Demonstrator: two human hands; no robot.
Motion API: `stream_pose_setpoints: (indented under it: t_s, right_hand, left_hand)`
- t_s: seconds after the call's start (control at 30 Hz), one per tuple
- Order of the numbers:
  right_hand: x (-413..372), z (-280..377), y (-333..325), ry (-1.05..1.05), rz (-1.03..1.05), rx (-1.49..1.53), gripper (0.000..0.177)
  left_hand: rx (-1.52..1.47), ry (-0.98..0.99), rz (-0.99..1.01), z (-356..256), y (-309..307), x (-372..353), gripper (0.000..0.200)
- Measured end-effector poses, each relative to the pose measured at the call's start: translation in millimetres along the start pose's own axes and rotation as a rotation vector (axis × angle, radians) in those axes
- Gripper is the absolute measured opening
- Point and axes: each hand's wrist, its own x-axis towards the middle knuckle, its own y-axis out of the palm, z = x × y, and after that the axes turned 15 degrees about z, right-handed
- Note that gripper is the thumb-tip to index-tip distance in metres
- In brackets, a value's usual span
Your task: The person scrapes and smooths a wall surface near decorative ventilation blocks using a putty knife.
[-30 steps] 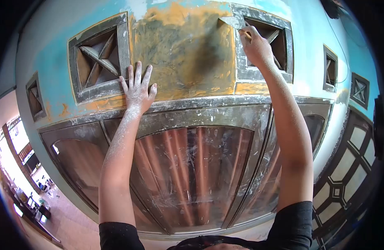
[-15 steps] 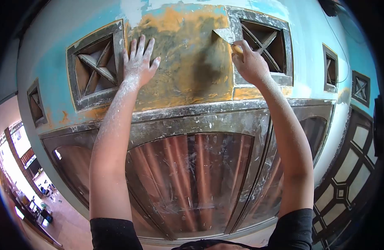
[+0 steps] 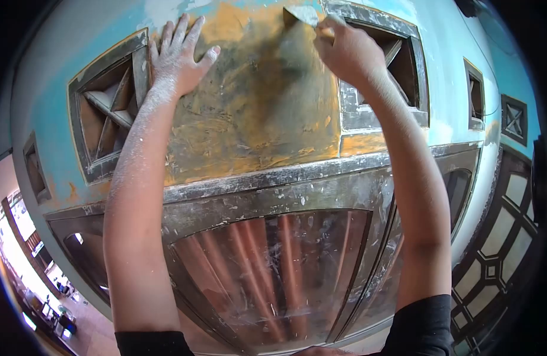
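My right hand (image 3: 353, 53) is closed round the handle of a putty knife (image 3: 303, 15), whose flat blade points up and left over the wall near the upper right vent frame. Behind the blade the wall patch (image 3: 249, 113) is scraped, mottled orange and dark greenish-brown. My left hand (image 3: 179, 56) rests with fingers spread on the wall, beside the left vent (image 3: 110, 107), holding nothing. White dust coats that hand and forearm. My right fingers partly hide the knife's handle.
Under the patch runs a paint-flecked wooden ledge (image 3: 273, 178), above a window (image 3: 273, 255) with reddish curtains behind the glass. A dark-framed panelled door (image 3: 493, 255) stands at the right. Small crossed vents (image 3: 513, 120) line the wall. A bright opening (image 3: 27, 225) lies at far left.
The putty knife and my right hand have moved up and slightly left. My left hand has shifted up and left in view, still spread. The whole view has tilted slightly.
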Motion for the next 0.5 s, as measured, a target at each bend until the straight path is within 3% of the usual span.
stream_pose_setpoints:
  t_s: [0.03,0.07,0.27,0.37,0.43,0.5]
  right_hand:
    - [7,-3,1,-0.02,-0.016,-0.007,0.049]
    - [13,-5,5,-0.019,-0.098,0.009,0.037]
    - [16,15,-15,0.047,-0.04,0.13,0.043]
    - [19,18,-16,0.062,-0.046,0.123,0.042]
    - [17,18,-16,0.026,-0.079,0.119,0.043]
    - [18,19,-18,-0.008,-0.111,0.113,0.043]
  left_hand:
    - [-0.001,0.002,0.007,3,3,2,0.075]
    - [-0.001,0.027,-0.044,6,6,6,0.075]
    - [0.021,0.15,-0.17,24,13,21,0.077]
    - [0.069,0.029,-0.034,4,-23,15,0.073]
    - [-0.115,-0.019,0.171,2,-33,15,0.08]
    - [-0.103,-0.021,0.157,4,-32,15,0.079]
